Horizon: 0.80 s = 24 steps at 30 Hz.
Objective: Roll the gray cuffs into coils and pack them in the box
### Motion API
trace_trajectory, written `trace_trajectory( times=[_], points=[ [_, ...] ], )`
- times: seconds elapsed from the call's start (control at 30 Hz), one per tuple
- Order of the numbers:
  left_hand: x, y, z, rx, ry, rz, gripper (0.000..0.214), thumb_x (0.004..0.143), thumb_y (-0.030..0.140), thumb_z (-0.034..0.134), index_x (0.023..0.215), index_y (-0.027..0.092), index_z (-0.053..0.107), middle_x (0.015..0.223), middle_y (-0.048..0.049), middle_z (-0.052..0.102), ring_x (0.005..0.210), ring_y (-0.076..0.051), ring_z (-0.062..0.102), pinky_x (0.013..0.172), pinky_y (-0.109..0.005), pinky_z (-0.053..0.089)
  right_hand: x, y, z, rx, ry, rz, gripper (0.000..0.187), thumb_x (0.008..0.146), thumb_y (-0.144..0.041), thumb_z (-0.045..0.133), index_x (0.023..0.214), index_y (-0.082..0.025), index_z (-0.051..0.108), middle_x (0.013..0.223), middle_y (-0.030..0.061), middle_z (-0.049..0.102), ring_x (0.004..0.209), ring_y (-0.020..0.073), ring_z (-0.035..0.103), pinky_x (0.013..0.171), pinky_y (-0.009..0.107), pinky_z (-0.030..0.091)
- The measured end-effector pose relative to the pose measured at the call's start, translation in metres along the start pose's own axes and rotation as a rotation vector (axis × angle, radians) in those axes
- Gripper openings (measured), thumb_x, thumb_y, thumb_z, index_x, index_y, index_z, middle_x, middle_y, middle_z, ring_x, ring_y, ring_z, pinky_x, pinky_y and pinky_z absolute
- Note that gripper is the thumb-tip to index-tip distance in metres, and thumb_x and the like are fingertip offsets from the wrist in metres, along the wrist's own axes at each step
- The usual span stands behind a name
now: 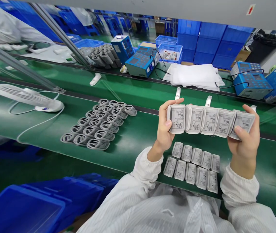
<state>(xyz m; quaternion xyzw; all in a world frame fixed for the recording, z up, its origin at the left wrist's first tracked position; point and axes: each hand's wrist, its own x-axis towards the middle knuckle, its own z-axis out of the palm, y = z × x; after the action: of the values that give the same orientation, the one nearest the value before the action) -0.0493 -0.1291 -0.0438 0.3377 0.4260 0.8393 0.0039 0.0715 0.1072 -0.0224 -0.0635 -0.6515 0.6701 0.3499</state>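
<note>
My left hand (pixel 165 129) and my right hand (pixel 246 137) press from both ends on a row of several rolled grey cuffs (pixel 209 121) with printed diagrams, held up above the green belt (pixel 138 136). Below them, two rows of the same rolled cuffs (pixel 193 166) lie side by side on the belt near my body. Both hands are closed on the row's ends, thumbs in front. I wear white sleeves.
A block of rolled cuffs lying on their sides (pixel 99 124) sits on the belt to the left. A white fan (pixel 28 97) with its cable stands at far left. Blue testers (pixel 142 60), white bags (pixel 193 76) and blue crates (pixel 18 207) surround the line. Another person's white sleeve (pixel 4 26) shows top left.
</note>
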Motion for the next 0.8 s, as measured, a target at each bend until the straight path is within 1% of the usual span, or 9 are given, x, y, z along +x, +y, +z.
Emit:
trace_trajectory(
  times=[0.1,0.23,0.33,0.4,0.5,0.57,0.63,0.7,0.8],
  points=[
    [-0.001,0.000,0.001,-0.004,-0.010,0.012,0.054,0.104,0.067,0.062,0.151,0.041,0.055,0.166,-0.0054,0.063,0.149,-0.043,0.068,0.125,-0.071,0.053,0.000,0.000,0.000,0.010,0.013,0.016,0.070,0.083,-0.050,0.096,0.147,-0.042,0.069,0.126,0.0057,0.075,0.108,0.0292,0.075,0.093,0.048,0.074],
    [0.002,-0.005,-0.006,0.008,-0.013,0.022,0.056,0.103,0.068,0.064,0.151,0.038,0.055,0.166,-0.0081,0.063,0.149,-0.042,0.068,0.125,-0.070,0.052,0.000,-0.001,0.000,0.011,-0.005,-0.003,0.067,0.086,-0.048,0.094,0.148,-0.043,0.069,0.127,0.0064,0.076,0.111,0.0308,0.076,0.094,0.051,0.074],
    [0.007,-0.012,-0.015,0.086,-0.014,0.035,0.065,0.098,0.070,0.074,0.149,0.035,0.055,0.163,-0.0118,0.065,0.152,-0.043,0.064,0.126,-0.068,0.052,-0.001,-0.002,0.000,0.024,-0.014,-0.019,0.070,0.085,-0.048,0.094,0.150,-0.041,0.068,0.126,0.0062,0.076,0.114,0.0309,0.078,0.094,0.050,0.075],
    [0.009,-0.015,-0.020,0.133,-0.029,0.047,0.071,0.093,0.067,0.083,0.150,0.036,0.054,0.163,-0.0126,0.064,0.154,-0.043,0.063,0.126,-0.065,0.052,-0.001,-0.002,0.001,0.050,-0.012,-0.016,0.072,0.084,-0.047,0.095,0.150,-0.038,0.068,0.123,0.0053,0.077,0.112,0.0303,0.079,0.094,0.049,0.074],
    [0.010,-0.014,-0.021,0.198,-0.040,0.066,0.085,0.084,0.062,0.096,0.152,0.037,0.051,0.167,-0.0130,0.061,0.152,-0.041,0.065,0.126,-0.061,0.052,-0.002,-0.002,0.001,0.044,-0.023,-0.016,0.071,0.085,-0.047,0.093,0.151,-0.038,0.066,0.125,0.0042,0.077,0.113,0.0304,0.080,0.096,0.050,0.074],
    [0.009,-0.012,-0.020,0.248,-0.021,0.065,0.091,0.079,0.057,0.103,0.152,0.036,0.053,0.169,-0.0138,0.059,0.150,-0.039,0.065,0.127,-0.059,0.052,-0.002,-0.001,0.001,0.019,-0.032,-0.024,0.070,0.088,-0.048,0.091,0.152,-0.039,0.064,0.129,0.0047,0.076,0.115,0.0312,0.080,0.096,0.050,0.073],
    [0.007,-0.010,-0.018,0.272,0.009,0.057,0.090,0.079,0.056,0.104,0.151,0.035,0.055,0.168,-0.0140,0.060,0.150,-0.039,0.065,0.128,-0.058,0.052,-0.001,0.001,0.001,-0.004,-0.033,-0.027,0.069,0.089,-0.048,0.089,0.153,-0.038,0.063,0.130,0.0051,0.076,0.115,0.0312,0.080,0.094,0.049,0.073],
    [0.006,-0.011,-0.018,0.257,0.037,0.052,0.086,0.081,0.058,0.101,0.150,0.034,0.056,0.167,-0.0136,0.061,0.150,-0.039,0.065,0.129,-0.059,0.052,0.000,0.004,0.000,-0.032,-0.028,-0.022,0.069,0.090,-0.048,0.088,0.153,-0.038,0.062,0.125,0.0046,0.075,0.111,0.0302,0.080,0.092,0.048,0.072],
    [0.005,-0.015,-0.018,0.234,0.071,0.060,0.084,0.083,0.062,0.098,0.149,0.034,0.057,0.166,-0.0128,0.061,0.152,-0.040,0.063,0.129,-0.059,0.052,0.003,0.011,-0.002,-0.130,-0.023,-0.018,0.069,0.092,-0.050,0.086,0.154,-0.039,0.059,0.120,0.0040,0.073,0.109,0.0302,0.079,0.093,0.048,0.072]
  ],
)
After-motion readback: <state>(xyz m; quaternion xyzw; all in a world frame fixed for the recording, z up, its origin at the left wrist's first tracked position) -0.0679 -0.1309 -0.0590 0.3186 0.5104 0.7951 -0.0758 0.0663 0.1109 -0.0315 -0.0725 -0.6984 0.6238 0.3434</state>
